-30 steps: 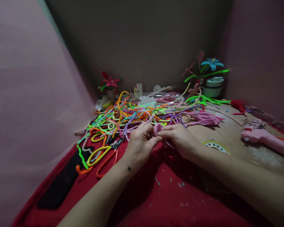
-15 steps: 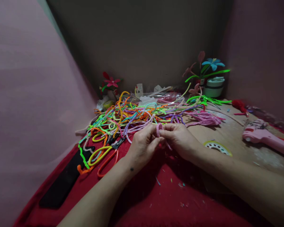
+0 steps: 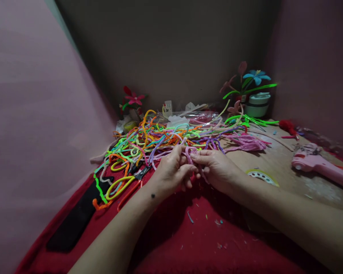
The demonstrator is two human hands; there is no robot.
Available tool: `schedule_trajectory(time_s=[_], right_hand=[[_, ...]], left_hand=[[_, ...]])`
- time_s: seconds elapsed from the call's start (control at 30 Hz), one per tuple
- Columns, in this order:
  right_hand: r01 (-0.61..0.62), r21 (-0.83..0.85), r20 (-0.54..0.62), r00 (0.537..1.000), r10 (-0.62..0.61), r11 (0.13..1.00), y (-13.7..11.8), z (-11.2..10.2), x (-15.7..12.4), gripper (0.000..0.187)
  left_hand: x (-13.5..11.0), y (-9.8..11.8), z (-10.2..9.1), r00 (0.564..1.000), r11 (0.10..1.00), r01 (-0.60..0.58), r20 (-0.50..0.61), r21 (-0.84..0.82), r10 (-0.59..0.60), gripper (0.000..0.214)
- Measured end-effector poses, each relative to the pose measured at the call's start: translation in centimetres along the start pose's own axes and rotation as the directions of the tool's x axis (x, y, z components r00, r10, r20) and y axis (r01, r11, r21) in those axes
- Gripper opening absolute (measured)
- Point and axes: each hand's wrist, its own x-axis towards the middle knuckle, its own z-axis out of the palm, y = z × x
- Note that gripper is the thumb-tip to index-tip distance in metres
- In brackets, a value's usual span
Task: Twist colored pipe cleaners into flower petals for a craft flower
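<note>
My left hand [image 3: 171, 171] and my right hand [image 3: 217, 167] meet at the middle of the table, fingers pinched together on a small loop of pink pipe cleaner [image 3: 190, 153] held between them. Just behind the hands lies a tangled heap of coloured pipe cleaners [image 3: 160, 140]. A bundle of pink pipe cleaners [image 3: 246, 143] rests to the right of the heap. Orange-handled scissors [image 3: 131, 186] lie on the red cloth [image 3: 188, 236] left of my left hand.
A pink glue gun [image 3: 317, 164] lies at the right. A roll of tape [image 3: 261, 176] sits near my right forearm. Pipe-cleaner flowers [image 3: 253, 78] stand in a white pot [image 3: 257, 104] at the back right; a red flower [image 3: 133, 98] at the back left. A black strip [image 3: 77, 219] lies front left.
The hands have shifted slightly and my left fingers have loosened and reworked their pinch; the pink loop between them looks more open than the tighter wad a second ago.
</note>
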Motion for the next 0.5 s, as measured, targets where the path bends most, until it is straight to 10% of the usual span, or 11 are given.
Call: schedule_trajectory(time_s=[0.5], right_hand=[[0.027,0.038,-0.033,0.999,-0.026,0.999,-1.0,0.2,-0.1,0.006]], left_hand=[[0.1,0.0,-1.4,0.971,0.981,0.148,0.207,-0.128,-0.120,0.032]])
